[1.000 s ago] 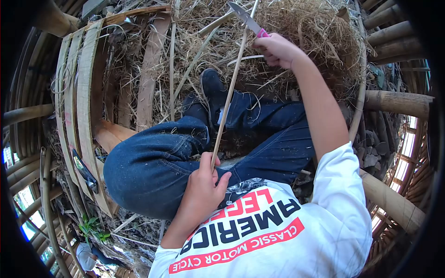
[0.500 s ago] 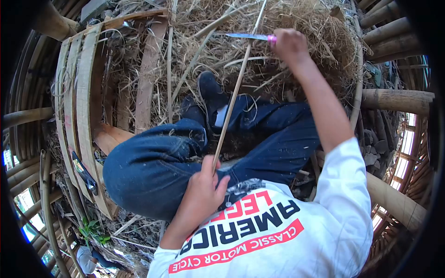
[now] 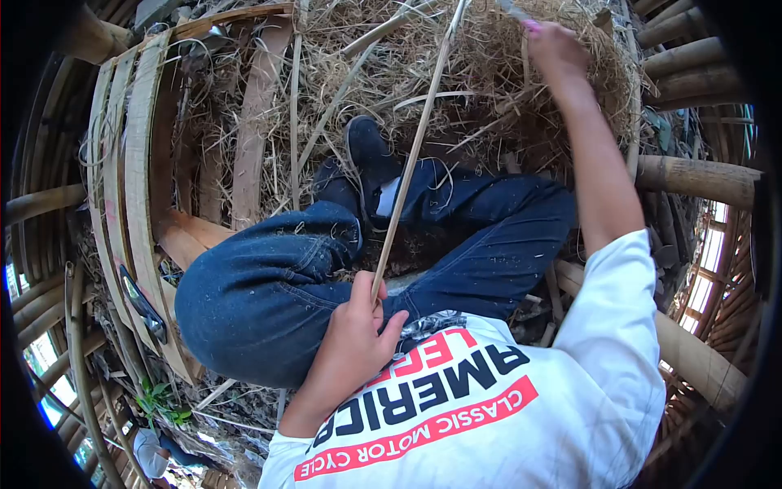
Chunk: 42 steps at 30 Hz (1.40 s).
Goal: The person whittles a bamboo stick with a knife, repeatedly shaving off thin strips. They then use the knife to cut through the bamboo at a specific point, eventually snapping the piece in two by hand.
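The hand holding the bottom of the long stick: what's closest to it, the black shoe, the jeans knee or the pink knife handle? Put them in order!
From the left hand gripping the stick:
1. Jeans knee, just to its left.
2. Black shoe, ahead past the legs.
3. Pink knife handle, far at top right, in the right hand.

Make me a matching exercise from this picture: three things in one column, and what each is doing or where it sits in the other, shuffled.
Column one:
1. left hand
2. right hand
3. shoe

Column two:
A. lies among the straw, beside the stick
B. grips the stick's lower end
C. holds a pink-handled knife

Pairs: 1-B, 2-C, 3-A.
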Available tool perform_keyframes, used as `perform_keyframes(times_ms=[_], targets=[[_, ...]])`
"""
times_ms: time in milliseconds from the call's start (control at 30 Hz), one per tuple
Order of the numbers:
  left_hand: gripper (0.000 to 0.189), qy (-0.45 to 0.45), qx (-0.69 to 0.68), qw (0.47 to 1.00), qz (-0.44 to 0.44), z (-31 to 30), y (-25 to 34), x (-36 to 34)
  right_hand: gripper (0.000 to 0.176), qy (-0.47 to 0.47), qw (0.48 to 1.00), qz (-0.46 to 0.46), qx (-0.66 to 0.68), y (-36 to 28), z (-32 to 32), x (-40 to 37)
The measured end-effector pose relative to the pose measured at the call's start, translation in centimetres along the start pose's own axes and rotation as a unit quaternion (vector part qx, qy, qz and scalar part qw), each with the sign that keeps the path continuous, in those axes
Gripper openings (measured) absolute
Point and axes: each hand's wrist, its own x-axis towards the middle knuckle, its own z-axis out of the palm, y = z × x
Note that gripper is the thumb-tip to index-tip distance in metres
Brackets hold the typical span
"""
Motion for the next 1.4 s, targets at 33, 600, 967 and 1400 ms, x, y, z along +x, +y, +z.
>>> perform_keyframes(times_ms=[33, 600, 967, 1400], targets=[[0.034, 0.004, 0.001, 1.000, 0.000, -0.1, -0.1, 0.1, 0.024, -0.021, 0.998, 0.059, 0.030, 0.5, -1.5, 1.0], [0.036, 0.009, 0.027, 0.999, -0.017, 0.7, 0.4, -0.1, 0.025, -0.085, 0.990, -0.013, 0.115, -3.7, -2.7, -1.8], [0.034, 0.019, 0.005, 1.000, 0.001, 0.0, 0.1, 0.0, 0.022, -0.098, 0.990, -0.009, 0.102, -5.1, -1.3, -2.1], [0.036, 0.025, 0.018, 0.999, -0.020, 0.2, 0.4, 0.3, 0.024, -0.034, 0.971, 0.002, 0.238, -7.4, -7.4, -2.3]])
